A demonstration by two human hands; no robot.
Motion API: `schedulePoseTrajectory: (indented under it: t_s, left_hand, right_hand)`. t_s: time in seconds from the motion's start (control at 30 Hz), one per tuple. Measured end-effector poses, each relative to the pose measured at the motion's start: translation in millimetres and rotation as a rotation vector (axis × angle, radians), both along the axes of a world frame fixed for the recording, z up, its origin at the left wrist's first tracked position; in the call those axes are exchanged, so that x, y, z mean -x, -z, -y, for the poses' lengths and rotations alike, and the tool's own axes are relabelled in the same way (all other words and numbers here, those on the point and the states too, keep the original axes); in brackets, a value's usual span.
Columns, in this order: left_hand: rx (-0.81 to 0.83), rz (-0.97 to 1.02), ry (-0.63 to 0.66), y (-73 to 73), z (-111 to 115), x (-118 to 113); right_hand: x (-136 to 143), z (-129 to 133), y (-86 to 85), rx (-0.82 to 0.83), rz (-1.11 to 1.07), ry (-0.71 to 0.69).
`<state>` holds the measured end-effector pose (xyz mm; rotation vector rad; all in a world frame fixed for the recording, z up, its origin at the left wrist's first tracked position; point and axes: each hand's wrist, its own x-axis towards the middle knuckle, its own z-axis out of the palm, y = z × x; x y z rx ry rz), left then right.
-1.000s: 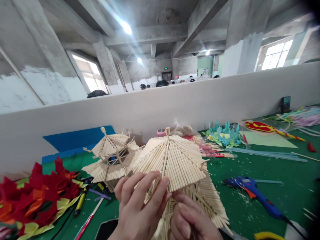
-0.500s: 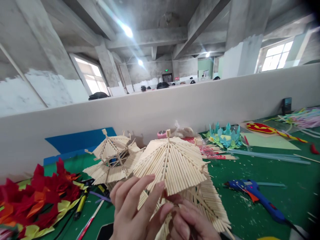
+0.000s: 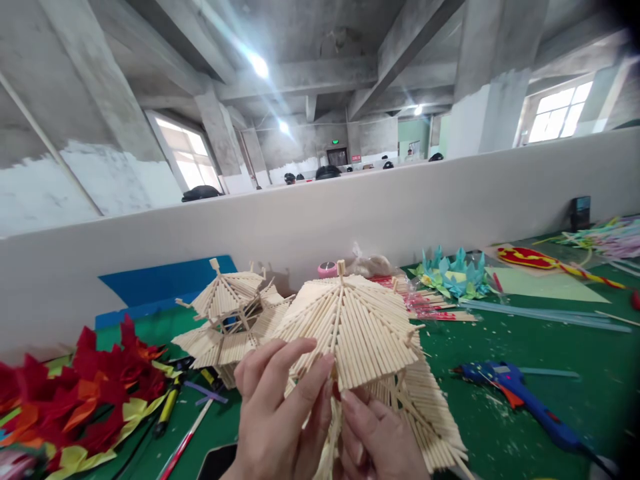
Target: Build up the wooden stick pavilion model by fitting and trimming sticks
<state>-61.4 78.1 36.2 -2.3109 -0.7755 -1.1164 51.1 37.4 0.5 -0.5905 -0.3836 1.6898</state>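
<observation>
A two-tier pagoda model [image 3: 357, 327] built of thin wooden sticks is held up in front of me over the green table [image 3: 525, 340]. My left hand [image 3: 280, 417] grips it at the near edge of the upper roof, fingers against the sticks. My right hand [image 3: 383, 440] holds it from below, fingertips under the same roof edge. A second stick pagoda [image 3: 227, 313] stands on the table just behind and to the left, untouched.
Red and orange paper flowers [image 3: 75, 400] lie at the left. A blue glue gun [image 3: 520, 400] lies at the right. Teal paper flowers [image 3: 453, 277], stick bundles and pens are scattered about. A pale partition wall [image 3: 350, 213] borders the table's far side, with other people's heads behind it.
Both hands have shifted slightly on the pagoda's roof edge; the model stays held in about the same place. The view drifted a little to the left.
</observation>
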Motion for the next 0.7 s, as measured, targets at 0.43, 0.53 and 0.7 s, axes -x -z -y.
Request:
schedulePoseTrajectory:
  t_s: [0.43,0.53,0.7]
  left_hand:
    - [0.055,0.059,0.053,2.5,-0.1,-1.5]
    - [0.057,0.061,0.058,3.2,0.5,-1.4]
    - [0.055,0.077,0.051,4.1,-0.4,-1.5]
  right_hand:
    - [7.3,-1.5,-0.6,0.045,-0.082,0.04]
    - [6.1,-1.3,1.3,0.03,-0.084,0.044]
    - [4.6,-1.4,3.7,0.03,-0.089,0.043]
